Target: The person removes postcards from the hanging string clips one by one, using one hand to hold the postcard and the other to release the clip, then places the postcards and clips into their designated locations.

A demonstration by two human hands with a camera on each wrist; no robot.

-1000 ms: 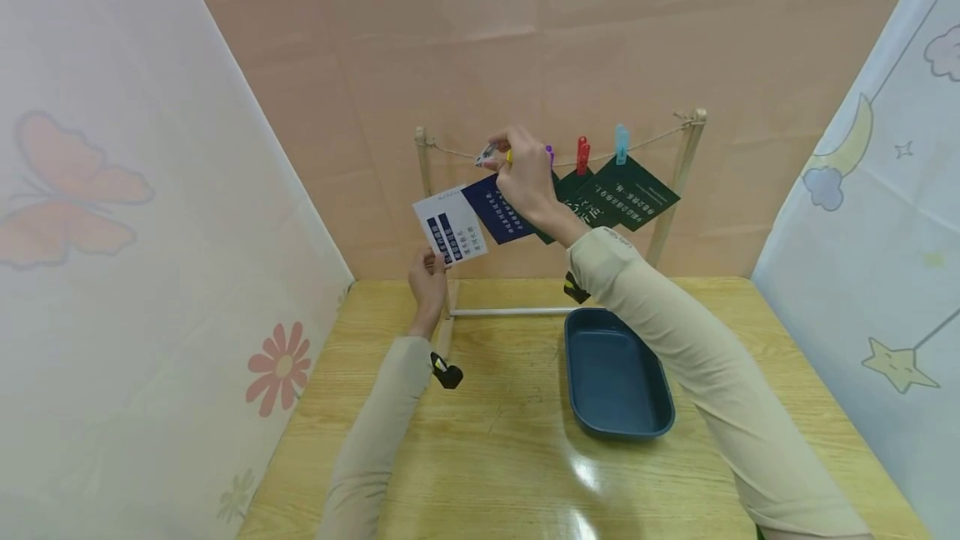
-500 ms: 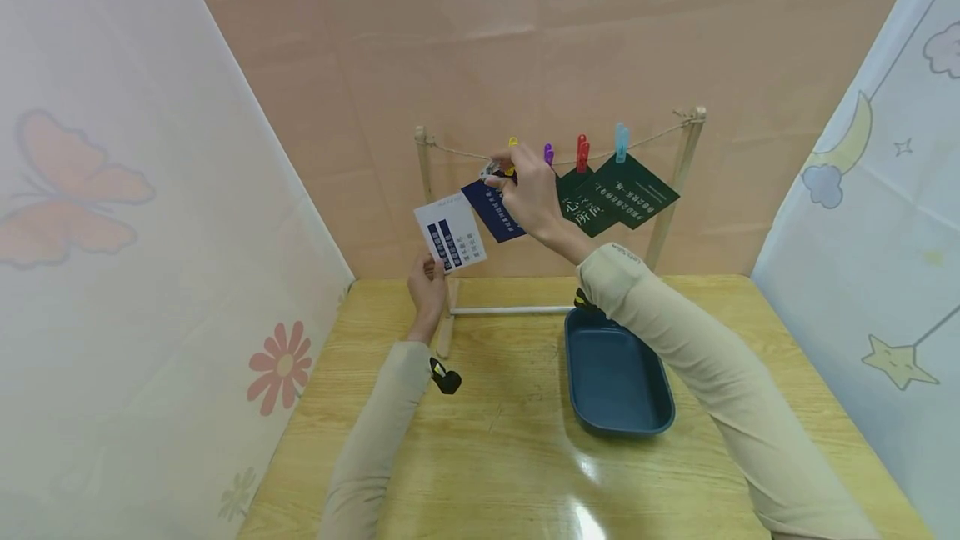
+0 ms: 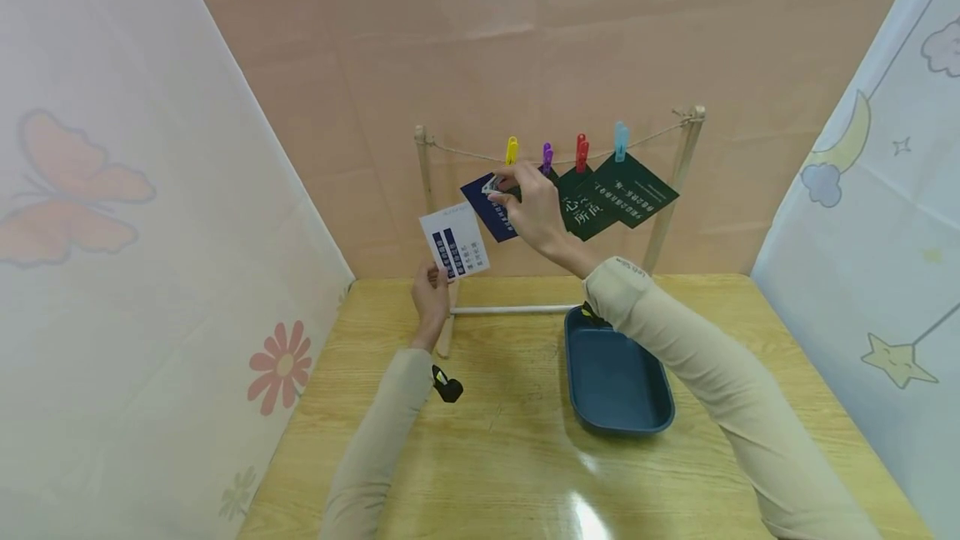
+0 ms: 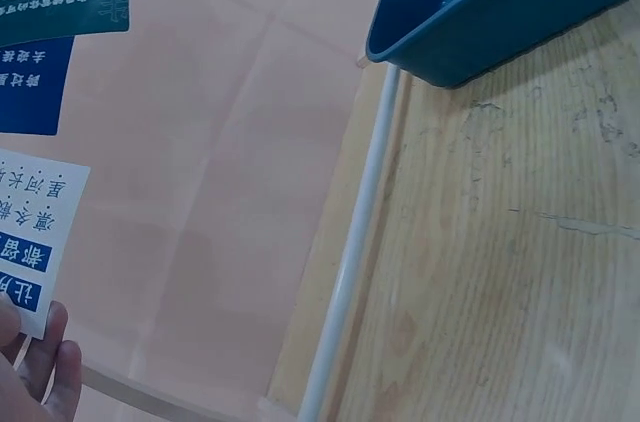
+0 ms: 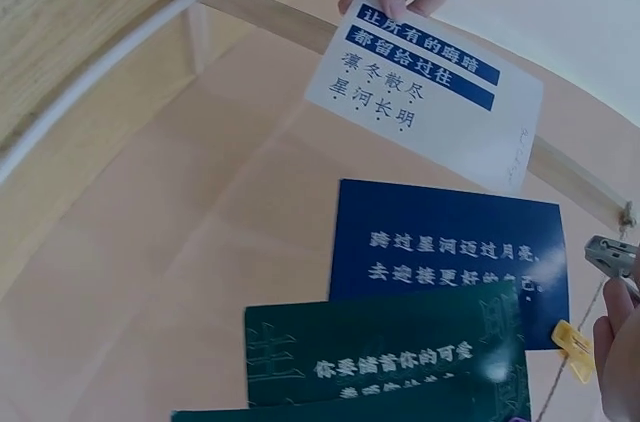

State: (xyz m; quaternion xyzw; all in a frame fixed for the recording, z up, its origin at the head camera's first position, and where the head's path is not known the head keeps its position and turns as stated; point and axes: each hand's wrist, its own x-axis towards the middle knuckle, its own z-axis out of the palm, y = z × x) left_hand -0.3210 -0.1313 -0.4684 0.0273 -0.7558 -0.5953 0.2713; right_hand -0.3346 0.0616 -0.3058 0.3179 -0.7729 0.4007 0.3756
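Note:
My left hand (image 3: 431, 298) pinches a white card (image 3: 456, 238) with blue bands of printed text by its lower corner. The card is tilted, below the left part of the rope (image 3: 457, 152). Between thumb and fingers, my right hand (image 3: 538, 207) holds a grey clothes peg (image 5: 612, 256) in front of the dark blue card (image 5: 440, 242). That card hangs from a yellow peg (image 3: 512, 150). Dark green cards (image 3: 630, 190) hang to the right, under a purple peg (image 3: 547, 157), a red peg (image 3: 582, 153) and a light blue peg (image 3: 621, 142).
The rope runs between two wooden posts (image 3: 686, 158), with a white bar (image 3: 517, 309) low across the stand. A dark blue tray (image 3: 670, 407) rests on the wooden table (image 3: 495, 457) below the right forearm. Printed cloth walls (image 3: 187, 190) enclose both sides.
My right hand has moved down from the rope with the grey peg, uncovering the yellow peg. My left hand has lowered the white card slightly, widening the space between card and rope.

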